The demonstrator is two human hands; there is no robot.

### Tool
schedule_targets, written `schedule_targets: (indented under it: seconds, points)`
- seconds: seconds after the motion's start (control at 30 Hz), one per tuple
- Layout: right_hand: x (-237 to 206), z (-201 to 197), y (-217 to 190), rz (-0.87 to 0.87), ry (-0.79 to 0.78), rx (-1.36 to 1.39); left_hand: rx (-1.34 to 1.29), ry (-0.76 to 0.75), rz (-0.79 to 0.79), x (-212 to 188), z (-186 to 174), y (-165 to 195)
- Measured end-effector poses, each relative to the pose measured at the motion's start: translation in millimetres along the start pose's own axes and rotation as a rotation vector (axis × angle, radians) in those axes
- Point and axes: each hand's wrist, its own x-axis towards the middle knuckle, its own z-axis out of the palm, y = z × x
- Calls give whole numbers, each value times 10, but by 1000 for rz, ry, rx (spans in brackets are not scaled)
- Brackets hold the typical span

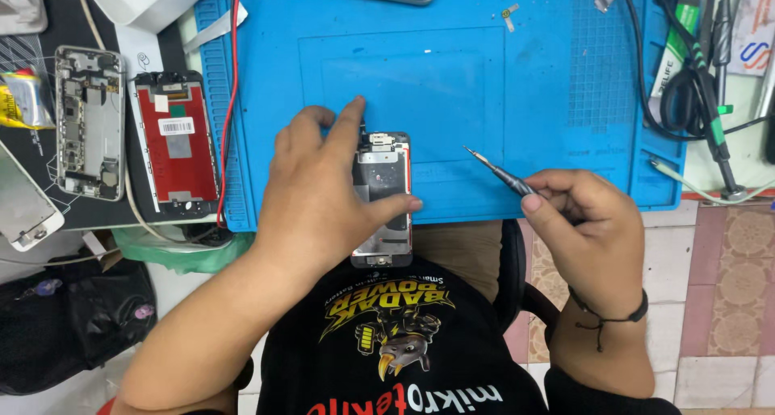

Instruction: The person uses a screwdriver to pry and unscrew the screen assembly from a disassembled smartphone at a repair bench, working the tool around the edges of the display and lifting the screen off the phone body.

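Head view of a repair bench. The left hand (323, 197) lies palm-down over a phone screen assembly (383, 195), a flat rectangle with a bare metal backing plate; the thumb crosses its lower half and the forefinger stretches past its top corner, pinning it flat. The assembly straddles the near edge of a blue rubber work mat (452, 76), its lower end overhanging toward the person's lap. The hand hides the assembly's left half.

The right hand (593, 237) is curled closed around a slim precision screwdriver (500, 171), whose thin metal tip points up and left, well apart from the assembly; the handle is buried in the fist.

The mat is matte, with a raised rectangular centre and a moulded grid of small cells at the right. Its centre stands open above both hands.

To the left, on a dark pad, lie an opened phone chassis (89, 124) and a red-backed screen panel (178, 144), beside a red wire (234, 60). Black cables and tweezers (694, 84) crowd the right edge, partly cut off.
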Motion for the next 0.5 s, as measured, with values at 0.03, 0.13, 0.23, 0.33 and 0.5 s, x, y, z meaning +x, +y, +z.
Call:
schedule_targets:
  seconds: [0.03,0.13,0.23,0.33,0.5]
  points:
    - [-36,42,22,28,9,36,-10,2,9,9,5,11]
    - [-151,146,89,110,-45,288,-46,9,17,-6,-5,36]
    - [-276,306,170,235,-146,500,-93,68,28,-72,-62,43]
    - [-390,470,240,375,-241,702,-195,50,-64,-196,-134,21]
    - [-473,678,282,279,-376,891,-350,-23,-157,-408,-113,-115]
